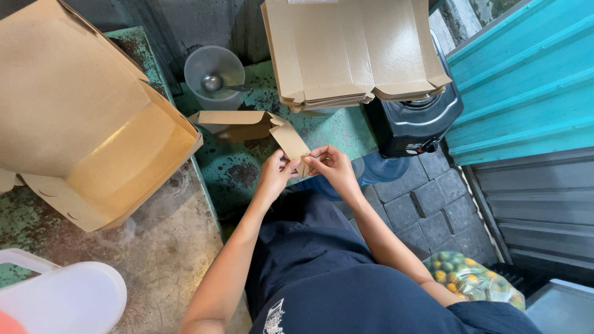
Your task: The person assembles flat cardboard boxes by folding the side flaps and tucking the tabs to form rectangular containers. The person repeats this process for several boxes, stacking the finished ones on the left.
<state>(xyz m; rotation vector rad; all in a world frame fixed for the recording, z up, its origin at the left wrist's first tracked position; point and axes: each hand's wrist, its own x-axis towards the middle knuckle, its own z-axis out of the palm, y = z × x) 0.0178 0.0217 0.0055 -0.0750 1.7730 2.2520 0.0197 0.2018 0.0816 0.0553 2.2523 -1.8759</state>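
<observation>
1. Beside the green tabletop (235,170), at its near edge, we see the left hand (274,176) and the right hand (334,166) meeting on one brown cardboard blank (260,127).
2. We note that the left hand is closed, its fingers curled and pinching the blank's near corner flap; the right hand is also closed on that flap, thumb and forefinger pressed together at its edge. The two hands all but touch.
3. We find the blank partly folded: its long body lies flat on the tabletop, away from the hands, while the flap rises at a slant toward them.
4. Farther back on the tabletop we mark a stack of flat cardboard blanks (352,49), which overhangs a black appliance (411,124) standing just off the tabletop's right edge.
5. Left of that stack, on the tabletop, we mark a clear plastic tub (213,77) with a metal ladle (213,83) inside.
6. Left of the tabletop we see a large open cardboard box (80,117) lying tilted, its opening turned toward us, and nearer us a white plastic jug (62,297).
7. Right of the tabletop, low on the paved floor, we see a clear bag of small green and orange fruit (473,278).
</observation>
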